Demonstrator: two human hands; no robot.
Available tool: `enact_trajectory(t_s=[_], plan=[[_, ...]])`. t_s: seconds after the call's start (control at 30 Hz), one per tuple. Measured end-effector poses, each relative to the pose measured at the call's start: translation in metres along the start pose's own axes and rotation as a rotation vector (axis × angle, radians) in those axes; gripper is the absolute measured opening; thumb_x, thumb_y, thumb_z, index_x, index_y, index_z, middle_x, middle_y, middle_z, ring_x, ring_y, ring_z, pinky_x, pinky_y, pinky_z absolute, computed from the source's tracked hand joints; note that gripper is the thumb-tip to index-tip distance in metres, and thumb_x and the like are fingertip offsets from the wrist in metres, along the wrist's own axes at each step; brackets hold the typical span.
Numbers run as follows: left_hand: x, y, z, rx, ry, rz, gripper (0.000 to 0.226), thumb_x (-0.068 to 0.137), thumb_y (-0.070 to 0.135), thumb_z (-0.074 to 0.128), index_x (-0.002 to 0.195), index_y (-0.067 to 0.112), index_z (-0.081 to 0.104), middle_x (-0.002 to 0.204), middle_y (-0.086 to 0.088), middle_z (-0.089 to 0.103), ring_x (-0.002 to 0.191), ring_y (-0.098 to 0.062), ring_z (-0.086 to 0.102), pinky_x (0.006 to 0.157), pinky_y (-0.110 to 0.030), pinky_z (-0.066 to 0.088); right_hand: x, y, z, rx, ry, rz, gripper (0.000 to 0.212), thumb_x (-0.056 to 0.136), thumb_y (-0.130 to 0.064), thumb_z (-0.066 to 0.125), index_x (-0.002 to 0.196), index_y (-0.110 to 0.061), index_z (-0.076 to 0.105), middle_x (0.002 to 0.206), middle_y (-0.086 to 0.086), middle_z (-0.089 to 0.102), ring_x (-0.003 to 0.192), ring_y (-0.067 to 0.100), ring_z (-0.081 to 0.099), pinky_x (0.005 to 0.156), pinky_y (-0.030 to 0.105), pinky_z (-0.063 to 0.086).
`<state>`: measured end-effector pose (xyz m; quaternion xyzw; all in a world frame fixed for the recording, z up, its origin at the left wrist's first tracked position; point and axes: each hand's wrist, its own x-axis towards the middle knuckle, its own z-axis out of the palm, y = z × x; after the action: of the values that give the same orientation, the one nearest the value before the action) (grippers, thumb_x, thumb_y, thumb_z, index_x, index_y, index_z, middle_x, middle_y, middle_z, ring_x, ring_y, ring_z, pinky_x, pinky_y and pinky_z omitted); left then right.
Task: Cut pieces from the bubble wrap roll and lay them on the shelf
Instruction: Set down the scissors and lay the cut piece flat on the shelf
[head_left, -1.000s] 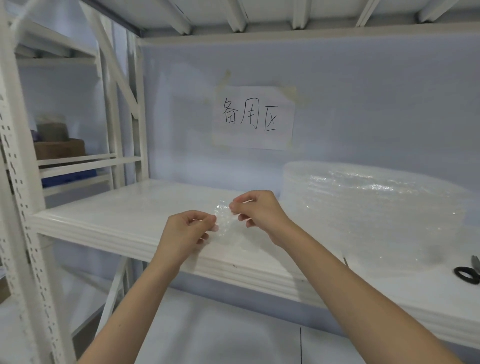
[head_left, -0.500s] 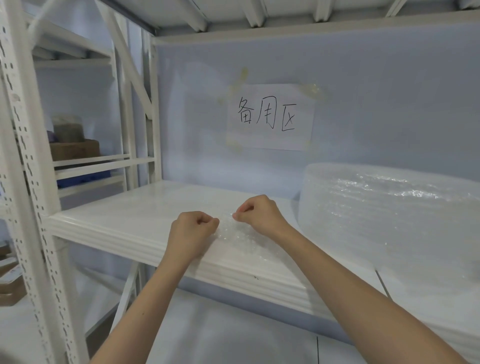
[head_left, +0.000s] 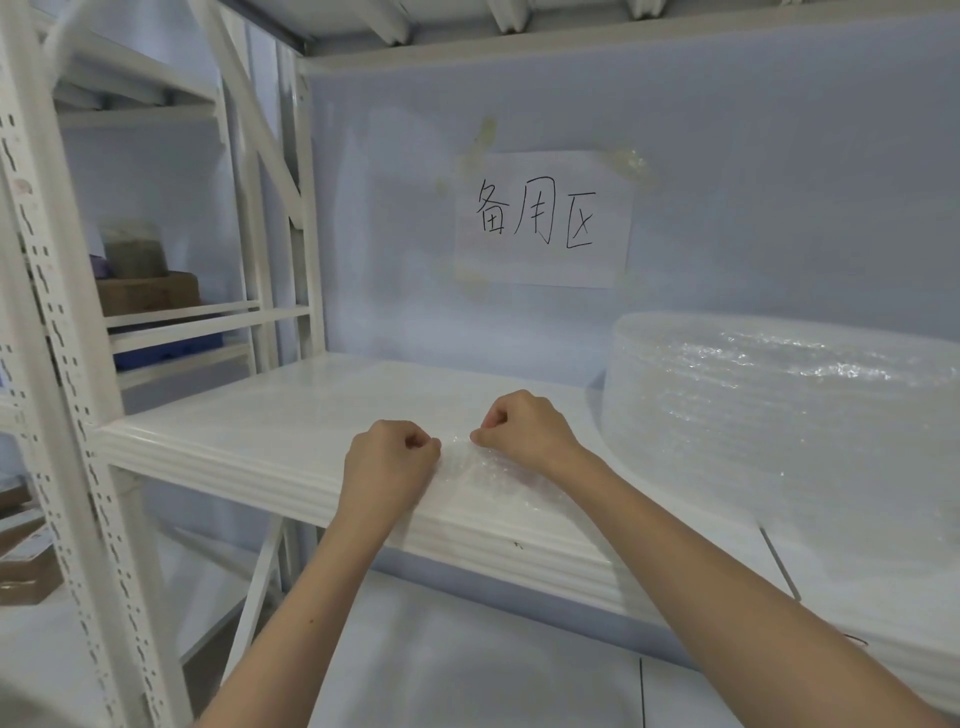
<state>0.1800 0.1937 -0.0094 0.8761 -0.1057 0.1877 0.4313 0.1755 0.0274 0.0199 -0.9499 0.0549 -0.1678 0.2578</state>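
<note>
From the head camera, both hands are down on the white shelf (head_left: 249, 415) close to its front edge, roughly midway along the visible stretch. The left hand (head_left: 387, 470) is curled into a fist, its fingertips pinching the left end of a small bubble wrap piece (head_left: 483, 475). The right hand (head_left: 524, 423) is also closed, pinching the far right corner of the same piece. The clear piece lies flat on the shelf between and just in front of the two hands, reaching the front edge under the right forearm.

The bubble wrap roll (head_left: 779, 431) lies on its flat side toward the right end of the shelf, near the back wall, just beside the right forearm. A paper sign (head_left: 543, 218) with handwritten characters is taped to the wall above the shelf. On the neighbouring rack at the left sit cardboard boxes (head_left: 148, 291).
</note>
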Motion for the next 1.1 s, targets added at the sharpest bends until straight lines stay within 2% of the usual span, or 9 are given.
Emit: enact_trajectory(t_s=[0.13, 0.2, 0.33, 0.4, 0.5, 0.57, 0.63, 0.8, 1.1], plan=[[0.004, -0.004, 0.002, -0.007, -0.021, -0.018, 0.031, 0.084, 0.026, 0.061, 0.068, 0.001, 0.070, 0.068, -0.018, 0.067, 0.057, -0.021, 0.052, 0.053, -0.027, 0.039, -0.007, 0.006, -0.008, 0.081, 0.061, -0.028, 0.022, 0.086, -0.040, 0.060, 0.081, -0.019, 0.066, 0.087, -0.004, 0.069, 0.087, 0.021, 0.064, 0.081, 0.036, 0.050], [0.006, -0.007, 0.003, -0.006, -0.040, -0.020, 0.033, 0.083, 0.031, 0.060, 0.058, 0.009, 0.062, 0.058, -0.014, 0.055, 0.055, -0.018, 0.044, 0.054, -0.028, 0.036, -0.013, 0.011, -0.016, 0.134, 0.087, -0.045, 0.024, 0.088, -0.038, 0.058, 0.082, -0.017, 0.067, 0.088, -0.002, 0.069, 0.087, 0.020, 0.064, 0.081, 0.036, 0.051], [0.004, -0.009, 0.000, 0.010, -0.047, -0.001, 0.036, 0.083, 0.036, 0.059, 0.056, 0.014, 0.051, 0.054, -0.006, 0.046, 0.051, -0.017, 0.040, 0.053, -0.028, 0.033, -0.039, 0.023, -0.036, 0.198, 0.149, -0.102, 0.022, 0.093, -0.026, 0.055, 0.082, -0.011, 0.065, 0.086, -0.004, 0.068, 0.082, 0.014, 0.060, 0.068, 0.015, 0.043], [0.002, -0.009, -0.001, -0.003, -0.049, 0.000, 0.042, 0.084, 0.037, 0.059, 0.054, 0.010, 0.046, 0.052, -0.008, 0.040, 0.050, -0.019, 0.036, 0.053, -0.029, 0.031, -0.053, 0.032, -0.046, 0.195, 0.140, -0.110, 0.022, 0.093, -0.025, 0.055, 0.087, -0.008, 0.068, 0.090, -0.003, 0.069, 0.086, 0.014, 0.061, 0.073, 0.017, 0.044], [-0.002, -0.008, -0.003, 0.003, -0.062, 0.009, 0.047, 0.086, 0.037, 0.059, 0.055, 0.005, 0.046, 0.051, -0.011, 0.039, 0.050, -0.019, 0.035, 0.053, -0.030, 0.031, -0.071, 0.048, -0.055, 0.150, 0.063, -0.114, 0.024, 0.093, -0.030, 0.057, 0.104, -0.015, 0.071, 0.108, -0.003, 0.069, 0.101, 0.012, 0.060, 0.091, 0.026, 0.047], [-0.006, -0.008, -0.006, -0.003, -0.077, 0.038, 0.039, 0.086, 0.037, 0.060, 0.060, 0.008, 0.063, 0.055, -0.008, 0.059, 0.054, -0.019, 0.050, 0.059, -0.030, 0.042, -0.081, 0.055, -0.060, 0.112, 0.016, -0.115, 0.030, 0.091, -0.036, 0.060, 0.116, -0.020, 0.067, 0.120, -0.008, 0.063, 0.108, 0.008, 0.055, 0.096, 0.025, 0.042], [-0.010, -0.006, -0.011, -0.035, -0.085, 0.050, 0.019, 0.085, 0.037, 0.064, 0.079, 0.022, 0.075, 0.074, 0.002, 0.072, 0.071, -0.014, 0.063, 0.070, -0.030, 0.050, -0.090, 0.059, -0.062, 0.084, -0.016, -0.119, 0.038, 0.090, -0.040, 0.061, 0.124, -0.023, 0.063, 0.127, -0.010, 0.058, 0.113, 0.006, 0.051, 0.096, 0.021, 0.037], [-0.012, -0.006, -0.019, -0.065, -0.179, 0.081, 0.022, 0.083, 0.039, 0.070, 0.102, 0.029, 0.071, 0.089, 0.008, 0.072, 0.080, -0.004, 0.064, 0.067, -0.018, 0.045, -0.106, 0.061, -0.062, 0.047, -0.044, -0.088, 0.052, 0.085, -0.045, 0.063, 0.133, -0.027, 0.056, 0.140, -0.013, 0.051, 0.129, 0.006, 0.045, 0.099, 0.020, 0.033], [-0.013, -0.009, -0.020, 0.006, -0.251, 0.142, 0.030, 0.080, 0.040, 0.072, 0.109, 0.032, 0.071, 0.099, 0.014, 0.069, 0.093, -0.003, 0.061, 0.080, -0.023, 0.043, -0.110, 0.066, -0.061, 0.023, -0.149, -0.086, 0.073, 0.080, -0.057, 0.064, 0.143, -0.024, 0.048, 0.149, -0.010, 0.046, 0.136, 0.004, 0.041, 0.111, 0.026, 0.033]])
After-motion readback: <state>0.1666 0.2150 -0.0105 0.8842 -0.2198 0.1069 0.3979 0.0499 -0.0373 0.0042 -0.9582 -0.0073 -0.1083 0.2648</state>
